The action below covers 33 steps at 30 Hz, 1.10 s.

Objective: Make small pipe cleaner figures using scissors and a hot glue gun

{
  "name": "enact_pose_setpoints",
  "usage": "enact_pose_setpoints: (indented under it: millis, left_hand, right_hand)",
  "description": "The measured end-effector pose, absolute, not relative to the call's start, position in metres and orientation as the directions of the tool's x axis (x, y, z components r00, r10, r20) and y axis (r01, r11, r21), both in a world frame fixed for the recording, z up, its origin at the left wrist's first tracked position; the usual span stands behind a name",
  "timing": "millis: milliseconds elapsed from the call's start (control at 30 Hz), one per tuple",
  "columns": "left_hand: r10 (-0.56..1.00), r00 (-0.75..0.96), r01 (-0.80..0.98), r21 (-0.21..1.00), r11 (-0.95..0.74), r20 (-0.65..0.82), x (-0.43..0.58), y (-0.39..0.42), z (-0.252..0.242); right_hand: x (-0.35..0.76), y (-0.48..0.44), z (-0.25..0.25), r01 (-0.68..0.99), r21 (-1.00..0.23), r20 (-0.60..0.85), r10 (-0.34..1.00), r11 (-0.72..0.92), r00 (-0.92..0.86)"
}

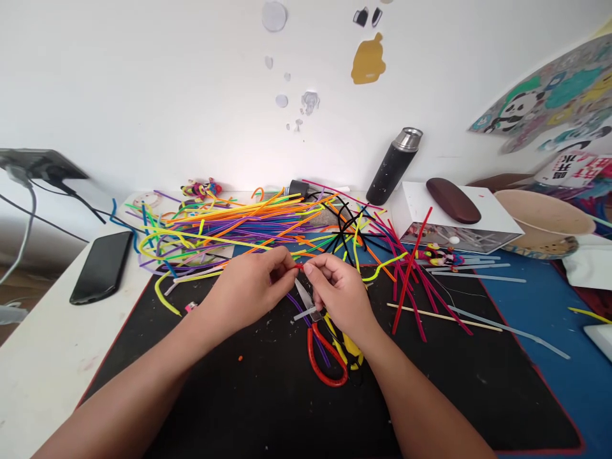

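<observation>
A short red pipe cleaner (299,266) spans the small gap between my two hands. My left hand (258,280) pinches one end between thumb and fingertips. The other end is pinched by my right hand (340,290), whose remaining fingers curl inward. Below the hands, scissors with red handles (327,382) lie on the black mat (229,408), blades pointing away from me. Beside them are a purple pipe cleaner (321,347) and a yellow piece (351,347), partly hidden by my right hand.
A big heap of coloured pipe cleaners (229,223) lies behind my hands. Red pipe cleaners (414,274) and glue sticks (511,325) lie to the right. A black thermos (394,166), a white box (459,226) and a bowl (545,217) stand behind. A phone (102,268) rests at left.
</observation>
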<state>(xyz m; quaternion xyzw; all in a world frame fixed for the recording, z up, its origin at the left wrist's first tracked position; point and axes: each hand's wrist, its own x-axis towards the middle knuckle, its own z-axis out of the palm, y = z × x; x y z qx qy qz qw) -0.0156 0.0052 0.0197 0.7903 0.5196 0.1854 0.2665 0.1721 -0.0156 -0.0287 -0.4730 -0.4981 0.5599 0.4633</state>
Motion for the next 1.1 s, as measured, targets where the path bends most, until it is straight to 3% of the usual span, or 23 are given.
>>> enact_pose_setpoints:
  millis: [333, 833, 1100]
  left_hand:
    - [0.928, 0.365, 0.629, 0.754, -0.188, -0.074, -0.0191, 0.0074, 0.0225]
    - [0.923, 0.378, 0.630, 0.750, -0.201, -0.070, -0.0165, 0.0048, 0.0208]
    - [0.911, 0.409, 0.664, 0.705, -0.251, -0.061, -0.0113, 0.0012, 0.0198]
  right_hand:
    - [0.1719, -0.0167, -0.0247, -0.068, -0.994, -0.077, 0.991, -0.085, -0.110]
    - [0.1706, -0.0172, -0.0269, -0.032, -0.997, -0.060, 0.988, -0.065, -0.145]
    - [0.1726, -0.0164, -0.0263, -0.027, -0.992, -0.118, 0.984, -0.123, -0.137]
